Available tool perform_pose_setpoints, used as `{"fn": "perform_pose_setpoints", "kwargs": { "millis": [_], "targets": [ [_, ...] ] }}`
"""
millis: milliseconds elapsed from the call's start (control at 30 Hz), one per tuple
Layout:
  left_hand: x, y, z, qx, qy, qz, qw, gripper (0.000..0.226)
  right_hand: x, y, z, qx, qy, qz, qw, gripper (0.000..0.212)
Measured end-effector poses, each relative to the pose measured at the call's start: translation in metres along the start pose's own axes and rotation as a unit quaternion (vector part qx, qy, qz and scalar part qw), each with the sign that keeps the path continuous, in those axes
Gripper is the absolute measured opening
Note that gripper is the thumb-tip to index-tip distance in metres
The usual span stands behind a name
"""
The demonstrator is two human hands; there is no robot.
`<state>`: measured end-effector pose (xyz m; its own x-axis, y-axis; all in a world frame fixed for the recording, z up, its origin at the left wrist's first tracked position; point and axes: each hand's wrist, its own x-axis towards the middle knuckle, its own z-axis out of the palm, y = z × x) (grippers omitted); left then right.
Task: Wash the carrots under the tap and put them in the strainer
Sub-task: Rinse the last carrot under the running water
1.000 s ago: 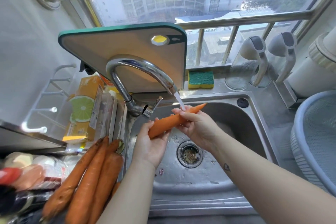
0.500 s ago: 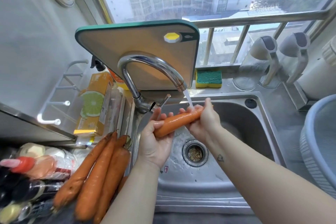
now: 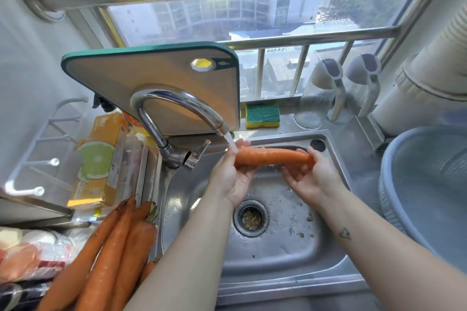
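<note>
1. Sink (image 3: 283, 255): all the work is over the basin. Grit is already lying round the drain (image 3: 251, 218). Stay above it so runoff and dirt land there, not on the counter.
2. Strainer (image 3: 417, 184): right of the sink, well apart from both hands. No carrots in the part I can see. It's the drop point after the rinse.
3. Unwashed carrots (image 3: 108, 247): pile on the counter left of the sink. My read is the task is at an early stage.
4. Tap (image 3: 177, 101): running, spout over the back left of the basin.
5. Left hand (image 3: 232, 179): fingers wrapped round the thick end, right under the spout. Right hand (image 3: 310, 179): palm up beneath the thin end, thumb closed over the top, so it pinches the tip.
6. Carrot (image 3: 273, 156): held roughly level between both hands above the basin.
7. Water stream (image 3: 231, 142): thin, hits only the thick end. To do this well:
   - Feed the carrot lengthwise through the stream while rolling it.
   - Rub it with the free fingers.
   - Shift each grip so the covered ends get rinsed too.
   - Wet carrot will probably be slick, so re-grip one hand at a time.
   - Shake off drips before crossing to the strainer.
</note>
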<state>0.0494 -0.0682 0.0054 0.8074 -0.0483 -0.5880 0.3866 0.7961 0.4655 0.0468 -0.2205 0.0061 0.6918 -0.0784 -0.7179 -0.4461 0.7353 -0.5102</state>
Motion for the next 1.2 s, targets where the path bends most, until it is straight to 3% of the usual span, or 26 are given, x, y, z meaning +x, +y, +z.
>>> {"fn": "perform_pose_setpoints", "kwargs": {
  "millis": [133,267,500,633,800,933,1100,1200],
  "targets": [
    [-0.003,-0.002,0.006,0.005,-0.018,-0.021,1.000,0.037,0.009,0.004,-0.011,0.016,0.027,0.013,0.999,0.012],
    [-0.005,-0.001,0.002,-0.004,-0.017,-0.035,0.999,0.052,0.014,0.010,-0.016,0.065,0.031,0.028,0.997,0.031],
    [-0.008,0.005,-0.013,-0.067,0.026,-0.025,0.997,0.030,0.019,0.016,0.001,0.063,-0.009,0.028,0.998,0.040],
    [-0.012,0.009,-0.026,-0.039,0.069,-0.025,0.997,0.017,0.008,0.014,0.020,0.064,-0.065,0.011,0.996,0.026],
    [-0.011,0.020,-0.038,-0.126,0.107,0.042,0.985,0.034,-0.007,0.017,0.035,-0.043,-0.141,0.009,0.989,0.016],
    [-0.016,0.032,-0.044,-0.154,0.119,0.115,0.974,0.011,-0.009,0.025,0.040,-0.183,-0.144,0.038,0.972,0.021],
    [-0.027,0.059,-0.058,-0.122,0.116,0.166,0.972,0.011,-0.007,0.047,0.054,-0.150,-0.150,0.080,0.974,0.011],
    [-0.034,0.070,-0.058,-0.140,0.113,0.193,0.964,0.014,-0.007,0.057,0.063,-0.110,-0.152,0.102,0.977,0.017]
  ]
}}
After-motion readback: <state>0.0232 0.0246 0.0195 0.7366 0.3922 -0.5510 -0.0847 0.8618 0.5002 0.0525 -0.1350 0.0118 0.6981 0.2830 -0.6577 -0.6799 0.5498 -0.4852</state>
